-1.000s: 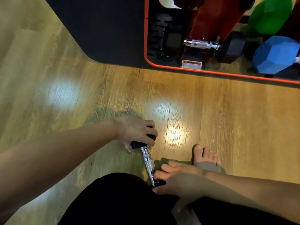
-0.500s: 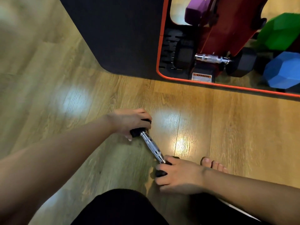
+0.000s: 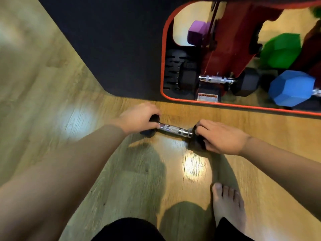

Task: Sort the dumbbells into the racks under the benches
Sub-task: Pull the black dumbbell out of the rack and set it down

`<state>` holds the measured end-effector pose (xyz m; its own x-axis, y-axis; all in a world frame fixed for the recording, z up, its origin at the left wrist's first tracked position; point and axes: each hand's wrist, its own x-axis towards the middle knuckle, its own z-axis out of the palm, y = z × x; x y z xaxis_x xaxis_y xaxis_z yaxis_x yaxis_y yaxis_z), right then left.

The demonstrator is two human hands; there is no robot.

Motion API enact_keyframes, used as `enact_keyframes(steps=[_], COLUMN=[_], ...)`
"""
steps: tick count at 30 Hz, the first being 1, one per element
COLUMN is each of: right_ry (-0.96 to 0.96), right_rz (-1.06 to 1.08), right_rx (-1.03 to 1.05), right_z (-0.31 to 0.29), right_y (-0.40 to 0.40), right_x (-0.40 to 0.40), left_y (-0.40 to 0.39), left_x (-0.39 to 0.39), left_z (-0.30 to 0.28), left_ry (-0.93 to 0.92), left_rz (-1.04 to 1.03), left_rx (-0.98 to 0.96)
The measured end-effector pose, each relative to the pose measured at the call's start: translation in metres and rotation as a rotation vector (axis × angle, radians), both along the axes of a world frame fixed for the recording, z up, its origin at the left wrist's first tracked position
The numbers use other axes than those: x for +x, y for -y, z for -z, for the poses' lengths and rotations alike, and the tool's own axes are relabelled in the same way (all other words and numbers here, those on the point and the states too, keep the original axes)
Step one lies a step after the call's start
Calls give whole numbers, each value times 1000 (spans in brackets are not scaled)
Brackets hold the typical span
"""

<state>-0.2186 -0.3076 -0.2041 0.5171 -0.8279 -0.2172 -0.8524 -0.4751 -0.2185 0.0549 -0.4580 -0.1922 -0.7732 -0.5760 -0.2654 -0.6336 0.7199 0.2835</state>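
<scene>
Left hand [image 3: 139,119] and right hand [image 3: 220,136] each gripping one end of the dumbbell [image 3: 175,130]; could slip, land on bare foot [image 3: 227,204], or knock the rack [image 3: 173,72].

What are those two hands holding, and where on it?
A black dumbbell: the left hand grips one end weight, the right hand the other; its chrome handle is bare.

A white sticker [image 3: 207,98] on the red bench frame [image 3: 225,49] reads "WARNING"; its smaller print is illegible.
</scene>
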Motion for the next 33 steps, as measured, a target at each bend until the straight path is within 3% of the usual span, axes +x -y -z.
enact_keyframes(steps=[2,4,6,9,11,13,16,21,33], right_ry=[19,89,185,150,92,93,300,714,651], right_rz=[142,342,469,535,597,691,907,1152,1170], right_rx=[47,103,129,83,43,73,187,154,144], right_z=[3,8,14,25,36,46,55,64,64], right_y=[3,3,1,-7,-10,-10,-10,-10,-8], right_x=[-6,-11,-12,1,12,18,21,34,33], left_y=[-11,-18,-20,-21,-21,-20,-20,-21,-25], left_x=[-6,-4,-3,-7,-4,1,5,0,-2], left_z=[12,29,41,57,67,75,87,94,85], left_ry=[152,89,-70,-195,-247,-280,-345,-404,-487], left_rz=[104,46,-74,-359,-615,-714,-780,-917,-906], left_rx=[-67,-80,-61,-113,-2,181,254,301,320])
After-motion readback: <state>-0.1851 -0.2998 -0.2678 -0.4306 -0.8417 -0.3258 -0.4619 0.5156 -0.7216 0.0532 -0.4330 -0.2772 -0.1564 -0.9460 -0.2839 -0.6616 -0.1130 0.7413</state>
